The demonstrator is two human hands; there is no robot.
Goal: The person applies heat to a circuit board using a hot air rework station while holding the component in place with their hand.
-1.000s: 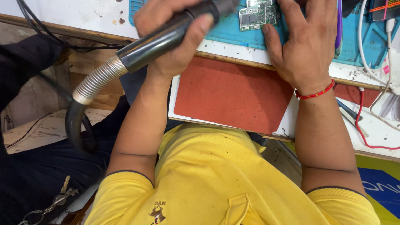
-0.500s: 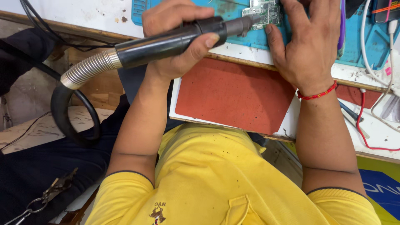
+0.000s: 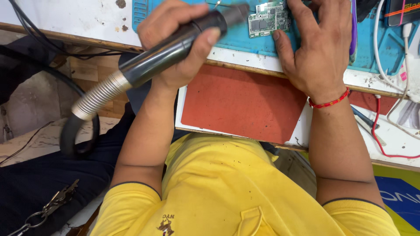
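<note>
The left hand (image 3: pixel 183 46) is wrapped tight around a black hot-air handpiece (image 3: pixel 175 50), fingers curled over the barrel and thumb across the top. The tool's nozzle points toward 2 o'clock and ends just beside the left edge of a small green circuit board (image 3: pixel 267 18). From the handpiece's rear, at 8 o'clock, a ribbed metal collar (image 3: pixel 98 96) leads into a black hose (image 3: pixel 76 135) that loops down past the table edge.

The right hand (image 3: pixel 317 48) lies spread and flat, palm down, fingers reaching up toward 12 o'clock; its index finger and thumb frame the board's right and lower sides, pinning it to the blue work mat (image 3: pixel 245 39). A red thread bracelet (image 3: pixel 329 103) circles that wrist.

The step in hand looks like heating a spot on the board while it is braced. The next move likely calls for a steady nozzle held close over 1 area, with the right fingers kept clear of the hot stream.

Below the mat, at 6 o'clock, a red pad (image 3: pixel 245 105) lies on the white bench (image 3: pixel 65 17). White and red cables (image 3: pixel 385 131) trail at 3 o'clock.
</note>
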